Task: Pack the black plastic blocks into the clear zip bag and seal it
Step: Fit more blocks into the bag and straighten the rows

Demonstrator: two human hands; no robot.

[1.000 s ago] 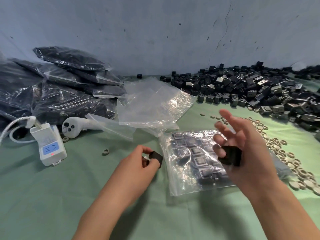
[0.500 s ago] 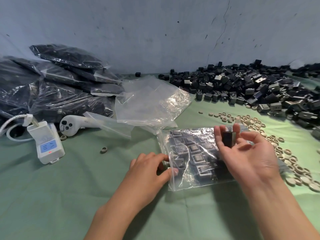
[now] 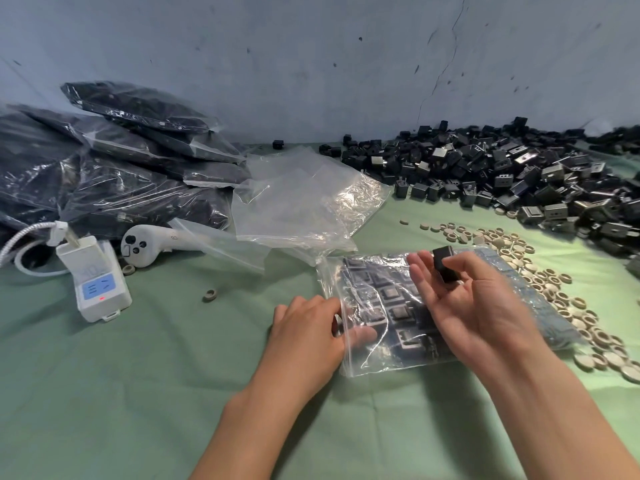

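- My right hand [image 3: 478, 313] pinches 1 black block [image 3: 445, 268] between thumb and fingers, just above the clear zip bag [image 3: 374, 299].
- My left hand [image 3: 308, 327] grips the bag's open left edge, thumb tucked under the plastic.
- Inside, rows of blocks lie flat. The mouth is unsealed, so I judge packing well on, with sealing left.
- A loose pile [image 3: 519, 178] waits rear right.
- Writing: nothing legible, even on the white socket box [image 3: 100, 289].

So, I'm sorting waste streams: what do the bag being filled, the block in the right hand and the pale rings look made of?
The zip bag: thin clear plastic film, glossy; it crinkles and glints. The block in the right hand: seemingly hard black plastic, matte, with crisp moulded edges. The rings: beige, dull, chalky-looking; maybe plastic or ceramic, I cannot tell.
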